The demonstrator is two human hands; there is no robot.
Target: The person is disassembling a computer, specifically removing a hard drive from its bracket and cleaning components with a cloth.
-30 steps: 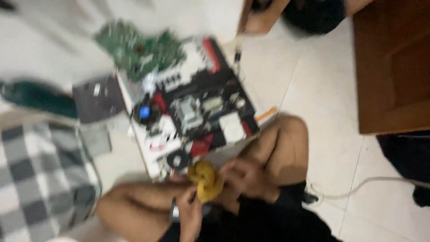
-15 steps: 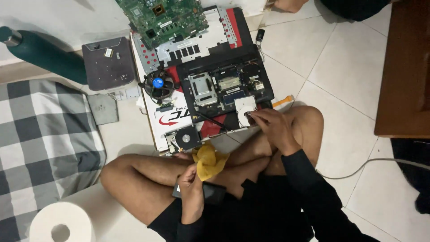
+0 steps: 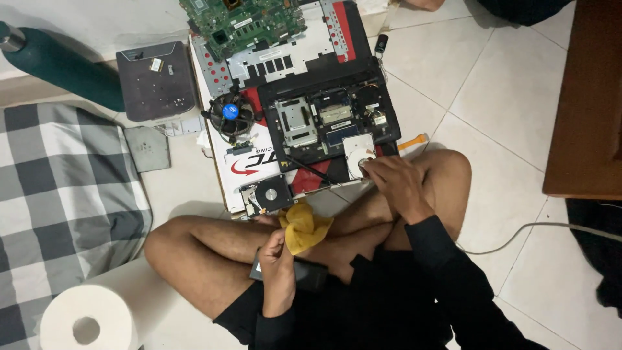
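I sit cross-legged on the tiled floor before an opened black laptop chassis (image 3: 327, 116). My right hand (image 3: 394, 185) reaches forward, and its fingertips rest on the silver hard drive (image 3: 356, 150) at the chassis's near right corner. My left hand (image 3: 277, 259) stays in my lap and pinches a crumpled yellow cloth (image 3: 306, 225). A dark flat object (image 3: 310, 275) lies under that hand on my leg; what it is cannot be told.
A green circuit board (image 3: 240, 19) lies at the top, a round fan with a blue centre (image 3: 228, 113) and a small black blower (image 3: 269, 193) to the left. Also around: a grey panel (image 3: 155, 78), teal bottle (image 3: 58, 65), checked blanket (image 3: 58, 188), paper roll (image 3: 87, 321), wooden furniture (image 3: 583, 97).
One second ago both hands were together at the yellow cloth. My right hand has since gone forward to the hard drive; my left hand still holds the cloth.
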